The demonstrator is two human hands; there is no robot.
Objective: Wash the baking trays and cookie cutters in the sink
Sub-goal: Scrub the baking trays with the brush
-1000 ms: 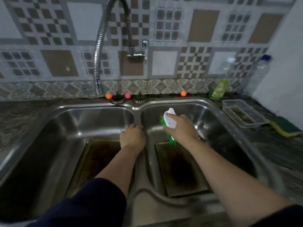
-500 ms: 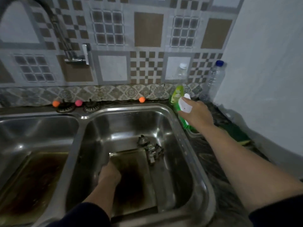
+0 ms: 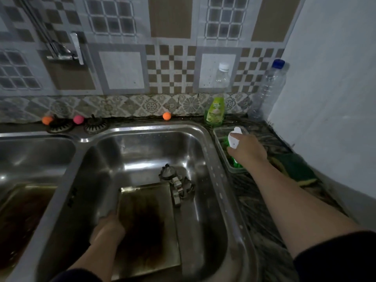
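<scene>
- Head view: we look down on a double stainless-steel sink (image 3: 203,143) set into a dark marbled surface (image 3: 256,202).
- In the right basin lies a dark, stained rectangular metal baking tray (image 3: 146,222), flat on the bottom.
- Our left hand (image 3: 107,226) is low in that basin, at the tray's left edge near its front corner; its fingers curl onto the rim, though the dim light keeps us from telling how firmly they grip.
- A cluster of small metal cookie cutters (image 3: 177,184) sits just beyond the tray's far right corner, touching it, well apart from both hands.
- A second dark stained baking tray (image 3: 18,216) lies in the left basin, away from either hand.
- Our right hand (image 3: 247,151) reaches out over the surface to the right of the sink, closed around the white handle of a green-bristled scrubbing brush (image 3: 234,139).
- The brush's bristles sit down inside a clear rectangular plastic container (image 3: 221,147) that stands just beside the sink rim.
- Behind the container stands a green bottle of dish soap (image 3: 215,112), with a small clear plastic bottle with a white cap (image 3: 222,76) above it and a tall clear plastic bottle with a blue cap (image 3: 269,88) in the corner.
- A green and yellow sponge (image 3: 295,167) lies on the surface, just right of our right wrist.
</scene>
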